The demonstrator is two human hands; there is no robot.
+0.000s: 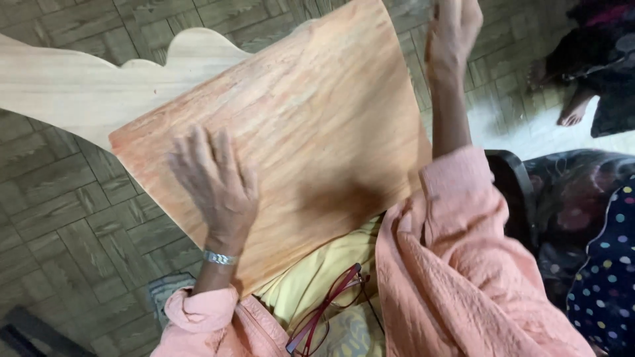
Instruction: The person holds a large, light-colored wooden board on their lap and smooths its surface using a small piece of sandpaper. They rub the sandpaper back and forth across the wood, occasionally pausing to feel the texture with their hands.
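Wooden board [311,125] lay tilted across the lap, over a yellow cloth [317,277]. Left hand [215,182] rested flat on the board's near part, fingers spread, steadying it. Right hand [452,36] gripped the board's far edge; finger hold unclear. Red glasses [327,311] hung below the board.

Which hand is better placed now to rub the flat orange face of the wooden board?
Probably the left hand: it lies flat, fingers spread, on the orange face of the wooden board. The right hand is at the board's far edge, seemingly steadying it.
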